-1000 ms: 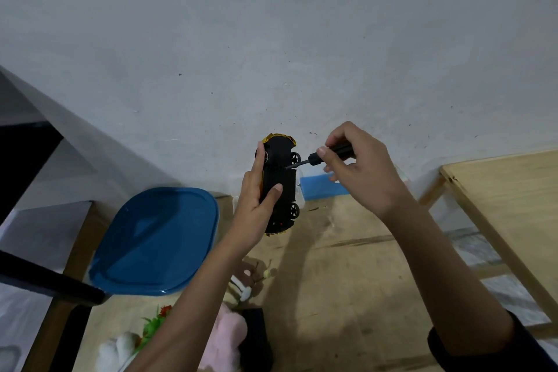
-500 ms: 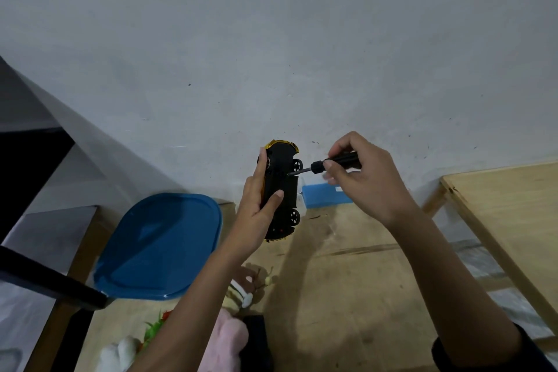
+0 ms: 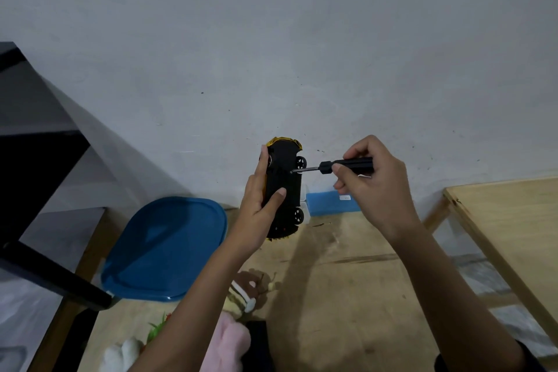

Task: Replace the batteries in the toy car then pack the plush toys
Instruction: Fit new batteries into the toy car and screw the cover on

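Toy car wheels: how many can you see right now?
2, both on the toy car's image-right edge: upper wheel near the yellow end, lower wheel near the bottom end. Others may be hidden behind the left hand.

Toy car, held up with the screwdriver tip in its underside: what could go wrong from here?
1. The left hand alone holds the toy car in the air above the table. Pressure from the screwdriver in the right hand might twist it, and the tip could slip out.
2. A loosened screw could fall and get lost among the plush toys below.
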`<state>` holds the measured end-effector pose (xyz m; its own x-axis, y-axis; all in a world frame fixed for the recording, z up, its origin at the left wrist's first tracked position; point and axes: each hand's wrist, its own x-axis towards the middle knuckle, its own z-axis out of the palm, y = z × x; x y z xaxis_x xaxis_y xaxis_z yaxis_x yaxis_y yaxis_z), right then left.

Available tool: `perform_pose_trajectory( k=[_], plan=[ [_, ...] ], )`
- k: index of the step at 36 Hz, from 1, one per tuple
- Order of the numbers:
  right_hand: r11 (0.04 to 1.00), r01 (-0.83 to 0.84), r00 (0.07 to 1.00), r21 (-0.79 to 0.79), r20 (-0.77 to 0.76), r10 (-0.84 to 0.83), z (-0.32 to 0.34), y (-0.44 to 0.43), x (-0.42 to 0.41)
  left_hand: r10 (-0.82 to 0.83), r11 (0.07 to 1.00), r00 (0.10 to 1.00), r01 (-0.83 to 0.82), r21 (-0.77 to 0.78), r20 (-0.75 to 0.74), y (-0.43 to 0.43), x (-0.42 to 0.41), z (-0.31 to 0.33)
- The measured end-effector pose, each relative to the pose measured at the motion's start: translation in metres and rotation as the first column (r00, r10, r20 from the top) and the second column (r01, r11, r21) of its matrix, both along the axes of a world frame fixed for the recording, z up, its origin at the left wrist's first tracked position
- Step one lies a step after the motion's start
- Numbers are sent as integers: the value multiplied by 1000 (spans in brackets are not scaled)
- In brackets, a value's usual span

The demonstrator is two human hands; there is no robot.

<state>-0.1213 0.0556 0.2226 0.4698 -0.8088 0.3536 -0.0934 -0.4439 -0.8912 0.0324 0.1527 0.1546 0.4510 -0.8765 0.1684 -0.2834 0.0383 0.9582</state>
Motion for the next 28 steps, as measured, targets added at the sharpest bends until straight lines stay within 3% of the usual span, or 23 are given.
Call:
perform_pose_trajectory(
  k=[21, 28],
  plan=[
    [1000, 12, 1000, -7, 9, -12, -4, 4, -5, -21, 1000, 998, 20, -20, -51, 7, -9, 7],
    [980, -85, 991, -179, -117, 64, -4, 1, -9, -38, 998, 994, 33, -56, -105, 6, -10, 10]
  ],
)
